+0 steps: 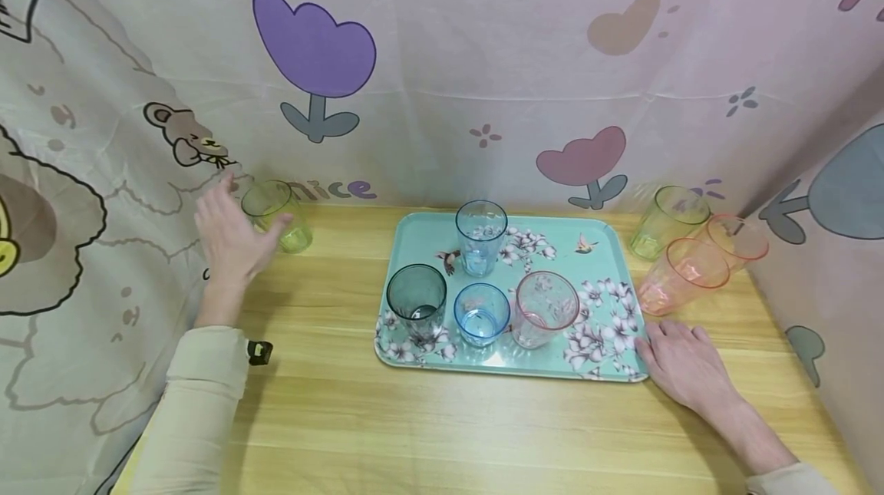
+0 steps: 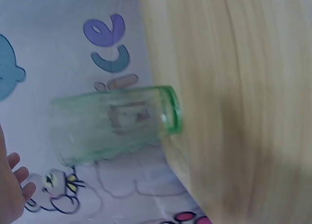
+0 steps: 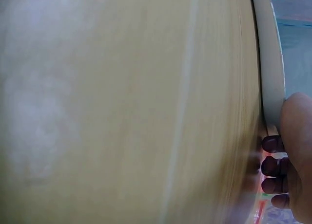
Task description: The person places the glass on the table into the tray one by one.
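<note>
A clear yellow-green tumbler (image 1: 295, 237) stands upright at the table's back left, against the curtain. Just left of it, my left hand (image 1: 231, 232) is spread, thumb and fingers apart on either side of the glass's near-left side. In the left wrist view the fingers show at the lower left, with a gap between them and the green tumbler (image 2: 105, 126). My right hand (image 1: 687, 366) rests at the front right corner of a mint-green flowered tray (image 1: 428, 238), thumb against its rim. The right wrist view shows the thumb at the tray's edge (image 3: 273, 63) and the fingertips below it.
On the tray stand a tall blue tumbler (image 1: 481, 238), a dark grey glass (image 1: 417, 303), a short blue glass (image 1: 482, 315) and a pink-rimmed glass (image 1: 545, 311). Right of the tray are another green tumbler (image 1: 666, 226) and two pink tumblers (image 1: 680, 280). Printed curtains (image 1: 442, 80) enclose the table.
</note>
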`<state>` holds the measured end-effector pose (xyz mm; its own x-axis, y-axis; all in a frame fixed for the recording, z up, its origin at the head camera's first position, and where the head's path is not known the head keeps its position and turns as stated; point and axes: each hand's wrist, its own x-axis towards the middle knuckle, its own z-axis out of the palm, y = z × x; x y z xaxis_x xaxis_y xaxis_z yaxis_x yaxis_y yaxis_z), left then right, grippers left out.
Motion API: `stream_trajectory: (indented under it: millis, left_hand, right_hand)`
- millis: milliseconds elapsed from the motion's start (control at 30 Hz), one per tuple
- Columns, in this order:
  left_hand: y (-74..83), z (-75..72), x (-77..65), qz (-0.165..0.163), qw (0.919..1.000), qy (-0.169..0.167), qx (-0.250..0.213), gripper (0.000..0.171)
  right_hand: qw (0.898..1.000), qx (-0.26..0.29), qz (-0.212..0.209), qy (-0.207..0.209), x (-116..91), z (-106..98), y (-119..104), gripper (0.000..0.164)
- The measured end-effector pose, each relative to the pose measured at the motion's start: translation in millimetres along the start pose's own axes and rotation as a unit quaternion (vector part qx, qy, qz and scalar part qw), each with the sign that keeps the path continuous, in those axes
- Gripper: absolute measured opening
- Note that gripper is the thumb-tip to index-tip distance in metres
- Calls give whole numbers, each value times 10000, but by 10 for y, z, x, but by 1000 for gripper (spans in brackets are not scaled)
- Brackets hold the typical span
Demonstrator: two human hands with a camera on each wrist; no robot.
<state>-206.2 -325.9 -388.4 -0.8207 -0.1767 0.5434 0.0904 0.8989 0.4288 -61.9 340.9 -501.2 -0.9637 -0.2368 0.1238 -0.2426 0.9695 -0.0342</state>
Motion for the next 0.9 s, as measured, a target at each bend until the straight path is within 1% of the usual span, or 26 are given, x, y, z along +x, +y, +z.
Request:
stream_trajectory:
  millis: [100,167,233,333,400,500,667,733,833,900]
  left_hand:
    - [-94,15,1,-305,9995,-41,-10,130]
    - [-136,25,3,-551,9984,-146,51,128]
    - [-179,47,2,-739,9970,-200,84,131]
    - [-251,100,-2,-931,9954,-222,90,132]
    - [-299,144,-12,-996,9946,-248,127,129]
    - [-377,210,-21,-1031,9934,-429,244,124]
    - [-500,293,-24,-1076,9883,-984,445,126]
    - [-541,326,-30,-1105,9858,-1146,526,122]
    - [-577,371,-41,-1172,9830,-1278,599,114]
    - [-593,397,-49,-1195,9818,-1335,628,112]
  right_hand:
    - [10000,6,3,-6,-2,-3,-5,27]
    - [10000,18,14,-21,-4,-6,-7,25]
    - [10000,29,36,-60,-5,-8,-7,24]
    - [9999,46,66,-120,-4,-10,-7,24]
    - [9999,50,69,-134,-3,-11,-6,25]
    - [9999,51,54,-101,-2,-10,-7,25]
    - [10000,49,21,-32,-1,-7,-7,25]
    - [10000,41,19,-26,-1,-6,-6,26]
    - [10000,22,26,-45,-1,-10,-8,24]
    - [10000,9,26,-57,-1,-15,-11,23]
